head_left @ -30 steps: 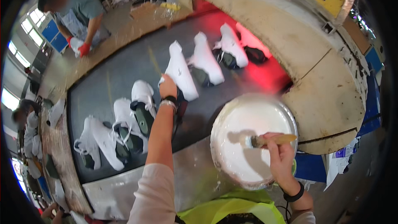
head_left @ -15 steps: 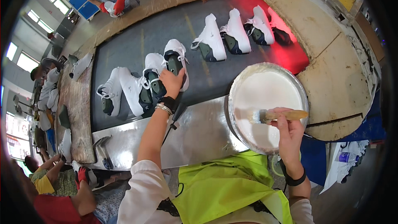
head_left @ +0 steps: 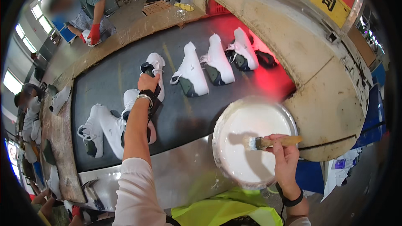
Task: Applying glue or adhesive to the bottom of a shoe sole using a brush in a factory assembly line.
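Note:
My left hand (head_left: 148,83) reaches over the dark belt and closes around a white shoe with dark green parts (head_left: 156,63). Just nearer, another white shoe (head_left: 130,97) is partly hidden behind my forearm. In my right hand (head_left: 285,159) is a brush (head_left: 278,142) with a wooden handle, pinched between thumb and fingers. Its whitened bristles point left over a round basin (head_left: 216,142) of white liquid (head_left: 251,161) and cast a shadow there. Whether the bristles touch the liquid I cannot tell.
More white-and-green shoes stand on the belt (head_left: 167,117), including one (head_left: 190,73) to the right. Red light falls on its far right end, beside a beige machine housing (head_left: 326,71). A metal ledge (head_left: 184,159) runs along the near side. Across the belt, a person in red gloves (head_left: 94,34) handles a shoe.
The whole view has shifted, so the belt and basin appear lower and further left. My left hand and its shoe have moved slightly away from me. The brush stays over the basin.

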`<state>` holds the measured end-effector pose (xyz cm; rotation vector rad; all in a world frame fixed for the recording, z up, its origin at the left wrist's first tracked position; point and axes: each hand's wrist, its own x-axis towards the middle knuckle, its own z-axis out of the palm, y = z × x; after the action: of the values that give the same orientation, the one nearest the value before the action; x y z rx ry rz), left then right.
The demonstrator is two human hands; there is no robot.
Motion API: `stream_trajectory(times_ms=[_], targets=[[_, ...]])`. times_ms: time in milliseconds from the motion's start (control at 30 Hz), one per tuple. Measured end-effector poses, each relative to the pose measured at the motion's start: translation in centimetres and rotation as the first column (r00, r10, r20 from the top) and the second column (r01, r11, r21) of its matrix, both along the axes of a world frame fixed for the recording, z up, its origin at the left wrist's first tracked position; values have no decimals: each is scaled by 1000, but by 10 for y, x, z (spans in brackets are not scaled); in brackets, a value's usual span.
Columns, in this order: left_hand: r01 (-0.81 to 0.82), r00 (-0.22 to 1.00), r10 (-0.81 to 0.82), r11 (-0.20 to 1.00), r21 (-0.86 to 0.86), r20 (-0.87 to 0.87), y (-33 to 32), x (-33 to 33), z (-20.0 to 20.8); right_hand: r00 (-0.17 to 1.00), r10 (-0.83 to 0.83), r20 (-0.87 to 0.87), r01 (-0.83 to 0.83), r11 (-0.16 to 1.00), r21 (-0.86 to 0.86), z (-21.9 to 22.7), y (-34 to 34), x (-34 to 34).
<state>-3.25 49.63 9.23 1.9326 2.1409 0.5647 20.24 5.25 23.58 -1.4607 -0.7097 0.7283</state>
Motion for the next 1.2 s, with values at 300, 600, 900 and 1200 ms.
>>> stream_trajectory(times_ms=[300, 600, 900, 1200], targets=[[588, 176, 470, 654, -475, 865, -245, -105, 93, 974, 12, 227, -12, 1000, -2, -33, -36, 7], [-327, 807, 281, 945, -4, 520, -486, -410, 111, 853, 30, 521, 76, 981, -181, -82, 5, 10], [2, 364, 312, 942, -335, 878, -455, -389, -10, 768, 5, 641, 85, 990, -110, -76, 15, 7], [802, -291, 683, 556, -218, 670, -449, -79, 30, 968, 22, 251, -65, 984, 168, -39, 28, -57]])
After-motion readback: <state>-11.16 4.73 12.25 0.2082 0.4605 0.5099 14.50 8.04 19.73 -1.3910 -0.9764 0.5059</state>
